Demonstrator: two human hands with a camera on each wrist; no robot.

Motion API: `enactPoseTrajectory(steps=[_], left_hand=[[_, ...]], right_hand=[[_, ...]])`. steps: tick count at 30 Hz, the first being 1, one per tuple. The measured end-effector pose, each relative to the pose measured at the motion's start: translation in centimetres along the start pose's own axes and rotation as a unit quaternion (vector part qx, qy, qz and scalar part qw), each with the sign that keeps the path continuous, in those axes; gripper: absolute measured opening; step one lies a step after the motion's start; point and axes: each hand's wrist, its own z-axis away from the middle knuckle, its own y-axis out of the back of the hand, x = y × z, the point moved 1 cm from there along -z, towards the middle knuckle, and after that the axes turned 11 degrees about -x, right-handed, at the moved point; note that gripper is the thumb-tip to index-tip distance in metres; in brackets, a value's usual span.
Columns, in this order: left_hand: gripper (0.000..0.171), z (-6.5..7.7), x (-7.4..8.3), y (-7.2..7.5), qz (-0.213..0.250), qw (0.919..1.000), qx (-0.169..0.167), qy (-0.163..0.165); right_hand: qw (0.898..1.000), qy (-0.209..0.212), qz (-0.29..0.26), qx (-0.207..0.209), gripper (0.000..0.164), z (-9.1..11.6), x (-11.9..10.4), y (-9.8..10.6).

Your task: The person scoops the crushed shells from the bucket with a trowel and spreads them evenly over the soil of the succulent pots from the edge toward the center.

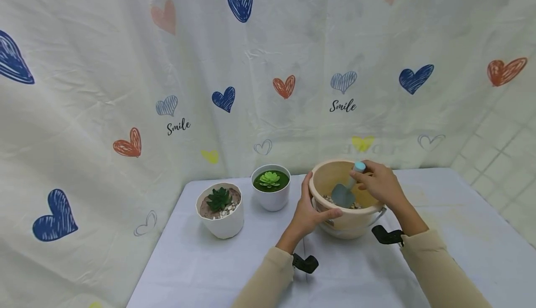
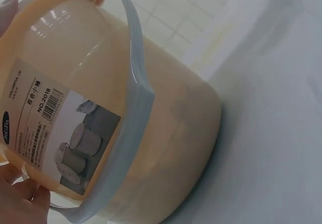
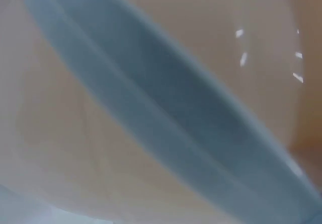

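Observation:
A cream plastic bucket [image 1: 347, 226] stands upright on the table, with small pebbles [image 1: 328, 199] in its bottom. My left hand [image 1: 307, 214] grips its rim at the left, thumb along the near side. Inside the bucket is a small grey-blue trowel [image 1: 343, 196], blade down and tilted. My right hand [image 1: 380, 184] holds this trowel by its handle, over the bucket's right rim. The left wrist view shows a printed label [image 2: 55, 128] and a grey-blue bail handle [image 2: 132, 108] hanging down. That bail handle [image 3: 166, 113] fills most of the right wrist view, blurred.
Left of the bucket are two white pots: one [image 1: 224, 229] with a dark green succulent and pale stones, the other [image 1: 272, 201] with a light green succulent. A white cloth [image 1: 234, 271] covers the table. Behind hangs a heart-printed curtain [image 1: 310, 38].

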Motion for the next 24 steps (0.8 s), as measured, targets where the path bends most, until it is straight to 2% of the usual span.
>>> enactPoseTrajectory(steps=[14, 19, 24], left_hand=[[0.118, 0.09, -0.24, 0.05, 0.007, 1.0000, 0.001, 0.002], [0.118, 0.04, -0.30, 0.01, 0.009, 1.0000, -0.002, 0.001], [0.118, 0.00, -0.28, 0.00, 0.007, 1.0000, -0.002, 0.000]], right_hand=[[0.997, 0.004, -0.066, -0.042, 0.044, -0.16, 0.03, 0.03], [0.996, 0.007, -0.076, -0.053, 0.038, -0.15, 0.02, 0.17], [0.995, 0.007, -0.082, -0.061, 0.040, -0.25, -0.19, 0.31]])
